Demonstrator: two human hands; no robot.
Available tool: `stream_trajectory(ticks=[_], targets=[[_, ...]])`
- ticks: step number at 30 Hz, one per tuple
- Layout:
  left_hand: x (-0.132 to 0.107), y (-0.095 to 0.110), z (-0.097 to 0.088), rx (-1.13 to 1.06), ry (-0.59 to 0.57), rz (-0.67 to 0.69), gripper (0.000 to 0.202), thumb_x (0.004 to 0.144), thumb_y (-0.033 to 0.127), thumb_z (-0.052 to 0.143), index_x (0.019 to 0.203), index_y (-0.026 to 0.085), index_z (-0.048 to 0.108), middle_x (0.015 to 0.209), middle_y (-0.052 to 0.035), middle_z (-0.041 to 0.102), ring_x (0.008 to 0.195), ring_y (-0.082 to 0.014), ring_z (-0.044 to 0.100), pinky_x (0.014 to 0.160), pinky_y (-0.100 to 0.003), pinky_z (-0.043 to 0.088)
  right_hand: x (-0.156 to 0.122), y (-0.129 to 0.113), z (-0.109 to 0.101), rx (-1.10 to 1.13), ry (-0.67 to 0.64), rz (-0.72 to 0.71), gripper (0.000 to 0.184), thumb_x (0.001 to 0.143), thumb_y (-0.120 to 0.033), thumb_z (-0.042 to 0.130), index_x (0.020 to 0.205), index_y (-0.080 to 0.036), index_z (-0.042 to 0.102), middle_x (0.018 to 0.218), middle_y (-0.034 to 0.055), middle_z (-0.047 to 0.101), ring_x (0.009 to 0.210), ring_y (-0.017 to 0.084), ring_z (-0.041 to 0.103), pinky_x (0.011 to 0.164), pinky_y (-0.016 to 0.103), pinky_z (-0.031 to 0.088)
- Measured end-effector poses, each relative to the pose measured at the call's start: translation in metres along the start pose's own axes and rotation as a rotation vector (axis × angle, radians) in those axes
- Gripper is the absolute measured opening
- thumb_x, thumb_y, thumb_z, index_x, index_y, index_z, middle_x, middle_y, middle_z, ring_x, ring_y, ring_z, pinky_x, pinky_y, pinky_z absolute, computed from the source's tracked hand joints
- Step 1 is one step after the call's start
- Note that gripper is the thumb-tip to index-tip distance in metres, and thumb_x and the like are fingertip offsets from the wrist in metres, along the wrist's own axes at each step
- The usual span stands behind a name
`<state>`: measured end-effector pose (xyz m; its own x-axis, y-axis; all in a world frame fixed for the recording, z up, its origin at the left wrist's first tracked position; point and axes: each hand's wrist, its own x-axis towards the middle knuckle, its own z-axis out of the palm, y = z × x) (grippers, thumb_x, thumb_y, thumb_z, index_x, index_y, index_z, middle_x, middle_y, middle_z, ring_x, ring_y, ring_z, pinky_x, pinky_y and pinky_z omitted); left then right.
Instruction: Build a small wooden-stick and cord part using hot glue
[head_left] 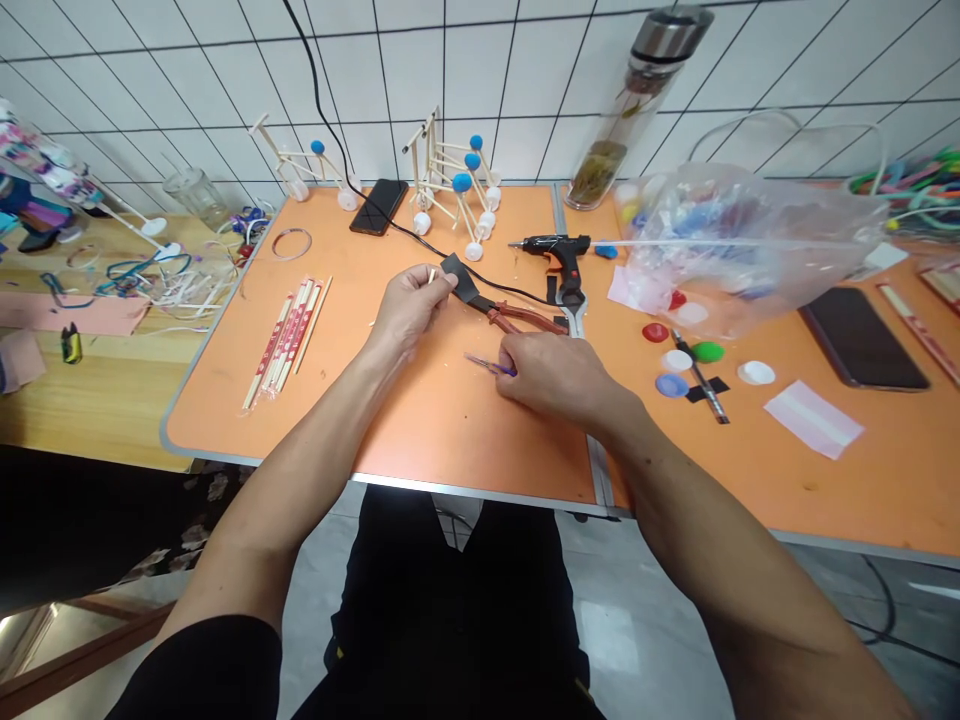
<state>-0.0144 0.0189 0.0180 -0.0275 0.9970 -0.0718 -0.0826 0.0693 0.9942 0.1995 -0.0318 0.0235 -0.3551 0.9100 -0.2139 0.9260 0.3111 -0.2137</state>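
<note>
Right in front of the black hot glue gun [561, 258] on this orange table [442, 430], two bare hands are busy. The left hand [409, 310] has its fingers pinched narrow on a small pale wood sliver [432, 276], right up beside a black flat scrap [461, 278]. That scrap sits at the nose of the red-handled pliers [521, 318], which reach back toward the glue gun. The right hand [555, 375] has its fingers curled tight around a thin blue-gripped tool [487, 366], maybe tweezers, though it's too small to tell for sure. Its tip points away from the glue gun, just below the pliers. Behind the glue gun stand two stick models [442, 170] with blue balls and white feet, plus a tall glass bottle [622, 120]. Left of it lie paper-wrapped chopsticks [285, 345], and to the right are a clear plastic bag [735, 250] and scattered bottle caps [675, 385].
</note>
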Motion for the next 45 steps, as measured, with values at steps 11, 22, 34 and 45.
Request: stream_trajectory(ticks=[11,22,34,45], targets=[[0.001,0.006,-0.006,-0.031,0.03,0.005,0.039,0.086,0.033,0.086,0.067,0.021,0.054,0.06,0.005,0.049,0.046,-0.0047,0.024,0.047,-0.025,0.012,0.013,0.0,0.013,0.427,0.254,-0.122,0.018,0.095,-0.012,0.055,0.092,-0.028,0.046,0.104,0.0112,0.075,0.097,0.029,0.067,0.081,0.039,0.041],[0.001,0.008,-0.009,-0.079,0.021,0.005,0.039,0.088,0.035,0.091,0.068,0.02,0.06,0.062,0.0028,0.053,0.046,-0.0053,0.025,0.048,-0.027,0.011,0.018,0.0,0.017,1.125,0.173,-0.053,0.049,0.106,-0.074,0.064,0.113,-0.025,0.063,0.085,-0.0006,0.065,0.066,0.017,0.049,0.062,0.033,0.034],[-0.005,0.007,-0.006,-0.078,-0.073,-0.007,0.042,0.094,0.043,0.093,0.074,0.019,0.064,0.058,0.0037,0.047,0.048,-0.0062,0.027,0.049,-0.027,0.016,0.016,-0.011,0.014,1.436,0.056,-0.04,0.059,0.09,-0.081,0.081,0.098,-0.027,0.06,0.087,-0.003,0.047,0.066,0.013,0.035,0.057,0.031,0.024],[-0.01,0.012,0.001,-0.13,-0.091,-0.048,0.044,0.095,0.034,0.096,0.075,0.018,0.06,0.072,-0.0005,0.066,0.046,-0.0031,0.03,0.046,-0.025,0.016,0.017,-0.011,0.02,1.478,-0.01,-0.094,0.06,0.093,-0.082,0.08,0.102,-0.027,0.056,0.086,-0.0053,0.043,0.065,0.012,0.032,0.058,0.03,0.019]])
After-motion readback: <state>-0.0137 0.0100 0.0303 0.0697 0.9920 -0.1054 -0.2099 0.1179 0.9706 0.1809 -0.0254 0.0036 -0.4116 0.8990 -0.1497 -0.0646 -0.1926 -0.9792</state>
